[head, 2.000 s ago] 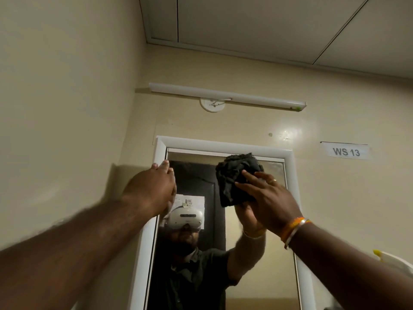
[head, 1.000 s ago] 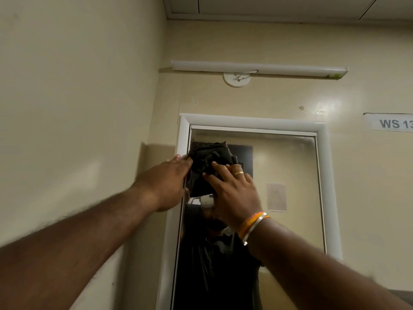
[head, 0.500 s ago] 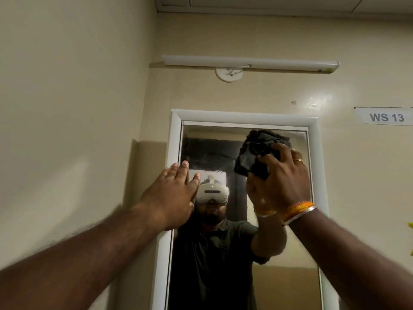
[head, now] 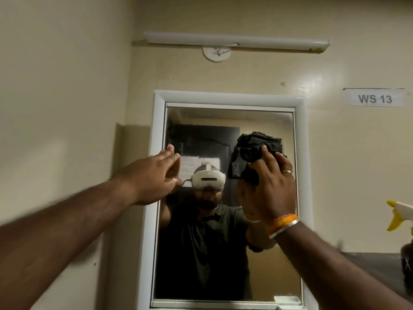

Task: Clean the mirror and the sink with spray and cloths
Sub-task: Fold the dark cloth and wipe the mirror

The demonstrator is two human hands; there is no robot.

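Note:
A white-framed mirror hangs on the beige wall straight ahead. My right hand presses a crumpled black cloth flat against the glass at the upper right. My left hand rests with open fingers on the mirror's left frame edge, holding nothing. The yellow-and-white nozzle of a spray bottle shows at the far right edge. The sink is out of view.
A tube light is mounted above the mirror. A label reading "WS 13" is stuck on the wall to the right. A dark ledge lies at the lower right. A side wall stands close on the left.
My right hand has moved the cloth across the glass to the left and back to the right, now a little lower. My left hand stays at the left frame. The view has tilted down.

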